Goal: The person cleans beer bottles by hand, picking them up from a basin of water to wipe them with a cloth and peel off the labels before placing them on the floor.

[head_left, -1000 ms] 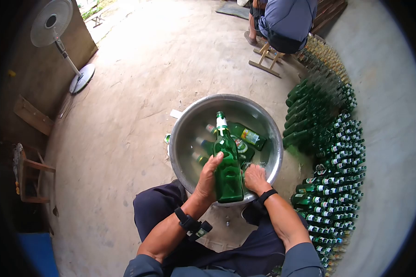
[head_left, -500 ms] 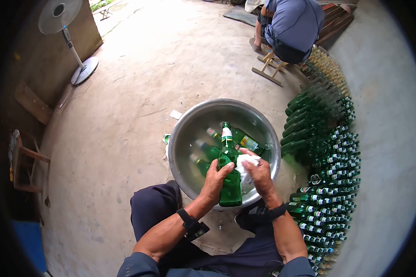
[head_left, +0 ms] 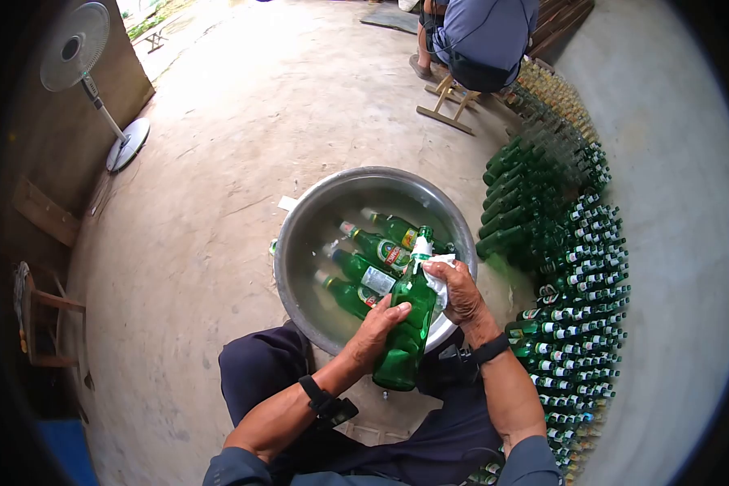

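**Q:** Fingers first: what did each hand do in the head view?

**R:** Fingers of the left hand (head_left: 374,334) curled around the lower body of a smooth green glass bottle (head_left: 407,324), gripping it. The right hand (head_left: 460,290) closed around a crumpled white cloth (head_left: 437,275), pressing it against the bottle's shoulder and neck.

**Q:** Where was the bottle?

**R:** It leaned over the near rim of a round, dull metal basin (head_left: 316,211), its base toward the person's lap, its neck tilted up and right.

**Q:** What else did that view show?

**R:** Several labelled green bottles (head_left: 373,263) lay on their sides inside the basin. To the right, stacked green bottles (head_left: 575,267) lay in tight rows on rough concrete. A white pedestal fan (head_left: 81,61) stood far left. Another seated person (head_left: 482,36) was at the top, on a wooden stool (head_left: 447,101).
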A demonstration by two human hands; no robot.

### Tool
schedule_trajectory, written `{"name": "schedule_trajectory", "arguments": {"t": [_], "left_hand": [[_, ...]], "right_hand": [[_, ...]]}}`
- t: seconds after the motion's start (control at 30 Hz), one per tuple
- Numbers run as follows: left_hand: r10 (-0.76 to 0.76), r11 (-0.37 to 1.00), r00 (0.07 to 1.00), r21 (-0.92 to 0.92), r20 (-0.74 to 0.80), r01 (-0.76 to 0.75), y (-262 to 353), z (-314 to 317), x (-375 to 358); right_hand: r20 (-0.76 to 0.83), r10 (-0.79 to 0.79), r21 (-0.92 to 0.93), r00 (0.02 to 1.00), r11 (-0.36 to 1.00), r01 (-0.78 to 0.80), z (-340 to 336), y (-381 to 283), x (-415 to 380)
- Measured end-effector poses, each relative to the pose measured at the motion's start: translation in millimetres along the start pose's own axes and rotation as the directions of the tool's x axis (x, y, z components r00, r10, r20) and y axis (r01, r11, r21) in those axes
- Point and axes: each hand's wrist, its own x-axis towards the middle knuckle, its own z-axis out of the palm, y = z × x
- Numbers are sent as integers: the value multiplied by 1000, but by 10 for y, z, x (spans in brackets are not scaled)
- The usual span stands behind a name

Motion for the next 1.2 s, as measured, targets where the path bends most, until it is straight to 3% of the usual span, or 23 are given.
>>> {"name": "schedule_trajectory", "arguments": {"t": [0.07, 0.17, 0.23, 0.37, 0.43, 0.57, 0.67, 0.77, 0.8, 0.83, 0.9, 1.1, 1.2], "left_hand": [[-16, 999, 999, -48, 29, 18, 6, 21, -14], [-12, 995, 998, -94, 69, 18, 30, 83, -45], [-37, 977, 993, -206, 111, 59, 13, 68, -56], [-3, 993, 997, -119, 78, 13, -56, -20, -20], [-103, 981, 983, -145, 154, 125, -25, -48, -37], [-177, 939, 975, -273, 135, 209, 57, 150, -151], [-171, 937, 978, -288, 116, 198, 25, 110, -148], [-182, 936, 980, -291, 75, 196, -49, 11, -110], [-182, 955, 983, -235, 20, 182, -81, 0, -109], [-180, 969, 983, -178, -33, 171, -109, -8, -111], [-163, 981, 984, -118, -67, 154, -173, 7, -128], [-134, 991, 988, -39, -80, 131, -150, 49, -174], [-104, 995, 989, -11, -101, 103, -94, 64, -169]], "right_hand": [[18, 27, 162, 999, 986, -29, -74, 58, 11], [21, 31, 242, 999, 970, -35, 21, 61, -2], [30, 30, 251, 999, 967, -36, 97, 33, -25], [-32, -13, 190, 999, 982, 19, 133, 50, -31], [-9, 4, 220, 1000, 976, -2, 154, 38, -39], [51, 56, 292, 997, 954, -68, 155, 74, 6], [17, 48, 169, 999, 984, -51, 141, 94, 26], [-168, -239, -290, 956, 939, 184, 132, 221, 142], [-129, -403, -585, 906, 769, 259, 131, 205, 169], [-127, -397, -586, 909, 770, 254, 118, 211, 202], [-102, -612, -848, 784, 465, 253, 94, 240, 249], [-12, -605, -886, 796, 376, 272, 128, 136, 141], [52, -461, -875, 886, 406, 264, 201, 77, 84]]}}
